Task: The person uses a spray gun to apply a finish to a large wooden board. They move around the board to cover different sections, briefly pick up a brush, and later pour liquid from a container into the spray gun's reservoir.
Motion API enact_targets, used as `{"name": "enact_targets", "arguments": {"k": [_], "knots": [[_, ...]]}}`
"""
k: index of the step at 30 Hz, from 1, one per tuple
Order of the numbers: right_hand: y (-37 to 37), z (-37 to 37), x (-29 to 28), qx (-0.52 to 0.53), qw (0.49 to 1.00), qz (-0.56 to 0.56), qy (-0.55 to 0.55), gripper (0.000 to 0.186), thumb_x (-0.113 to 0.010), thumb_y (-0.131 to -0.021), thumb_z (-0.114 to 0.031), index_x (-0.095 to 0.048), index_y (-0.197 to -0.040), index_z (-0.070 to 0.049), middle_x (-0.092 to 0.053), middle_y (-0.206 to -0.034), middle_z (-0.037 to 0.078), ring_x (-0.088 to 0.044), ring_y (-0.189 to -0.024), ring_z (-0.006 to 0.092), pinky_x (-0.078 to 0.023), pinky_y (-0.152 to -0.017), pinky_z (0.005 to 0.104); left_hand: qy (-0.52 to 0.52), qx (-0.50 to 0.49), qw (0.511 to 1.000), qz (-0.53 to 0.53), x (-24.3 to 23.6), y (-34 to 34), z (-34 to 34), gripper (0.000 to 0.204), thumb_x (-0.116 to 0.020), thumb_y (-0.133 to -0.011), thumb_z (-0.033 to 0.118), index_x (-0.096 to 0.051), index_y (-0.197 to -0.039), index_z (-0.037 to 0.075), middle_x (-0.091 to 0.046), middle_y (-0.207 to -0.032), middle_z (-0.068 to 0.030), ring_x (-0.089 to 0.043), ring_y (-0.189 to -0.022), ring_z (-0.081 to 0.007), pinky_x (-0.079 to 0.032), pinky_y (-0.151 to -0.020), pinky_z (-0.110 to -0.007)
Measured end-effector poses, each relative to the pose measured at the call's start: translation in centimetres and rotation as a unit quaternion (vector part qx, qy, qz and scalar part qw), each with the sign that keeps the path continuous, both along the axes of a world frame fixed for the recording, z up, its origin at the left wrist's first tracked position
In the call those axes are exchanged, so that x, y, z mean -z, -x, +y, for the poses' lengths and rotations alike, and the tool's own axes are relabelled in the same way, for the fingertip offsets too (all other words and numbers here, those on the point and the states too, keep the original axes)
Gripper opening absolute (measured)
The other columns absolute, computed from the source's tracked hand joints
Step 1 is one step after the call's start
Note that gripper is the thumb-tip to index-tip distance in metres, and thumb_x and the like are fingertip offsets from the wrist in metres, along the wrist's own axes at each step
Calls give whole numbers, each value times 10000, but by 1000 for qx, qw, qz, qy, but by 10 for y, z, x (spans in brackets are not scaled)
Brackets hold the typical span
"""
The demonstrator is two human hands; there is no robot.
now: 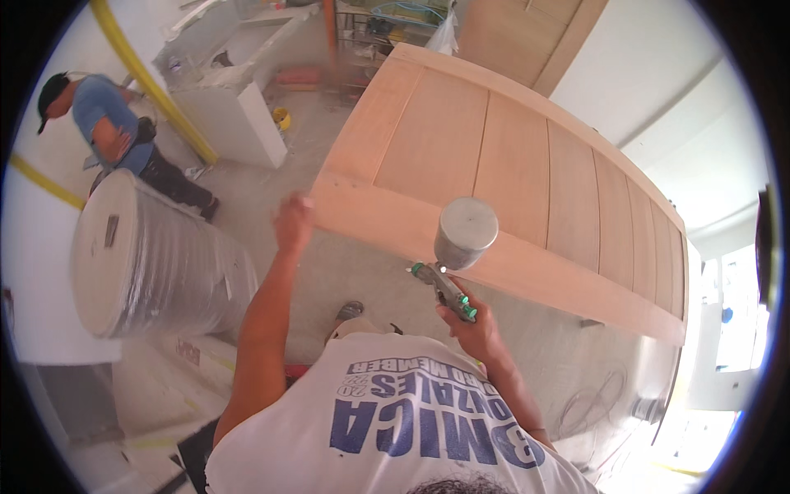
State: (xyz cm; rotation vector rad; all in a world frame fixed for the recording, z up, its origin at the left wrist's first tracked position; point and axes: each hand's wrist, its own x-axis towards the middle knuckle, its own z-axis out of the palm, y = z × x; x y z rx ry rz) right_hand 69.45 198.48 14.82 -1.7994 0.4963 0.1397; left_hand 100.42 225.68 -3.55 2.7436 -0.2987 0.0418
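Observation:
My right hand [467, 323] grips a metal spray gun [444, 291] with green knobs and a silver cup [466, 230] on top, held just over the near side of a pale wooden panelled door [518, 181] that lies flat. My left hand [293, 217] is at the door's near left corner; it is blurred by motion, so I cannot tell whether its fingers are closed or whether it touches the wood.
A person in a blue shirt [111, 115] stands at the left, beside a large wrapped roll [156, 259]. A white partition [247, 123], shelving [370, 25] and another wooden door [502, 33] are behind. A coiled hose [588, 407] lies on the floor at right.

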Motion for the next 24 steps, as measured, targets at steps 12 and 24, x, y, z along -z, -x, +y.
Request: {"name": "enact_targets", "arguments": {"k": [12,24], "knots": [[-59,96,3,21,999,-25,18,606,-659,-966,-171,-449,-1532,-121,-617,-1340,249,-629,-1154,405,-489,-987,434,-59,168,982,59,15,-42,-50,692,-414,-1058,494,-350,-1542,3,-336,-1604,-226,-336,-1469,-437,-265,-1179,-603],[32,156,68,435,892,-105,69,657,-707,-964,-180,-429,-1559,-178,-701,-1003,84,-617,-841,152,-503,-764,304,111,809,471,335,53,150,-93,425,-658,-936,196,-591,-1292,-24,-620,-1272,-265,-544,-1264,-431,-405,-1112,-485]]}}
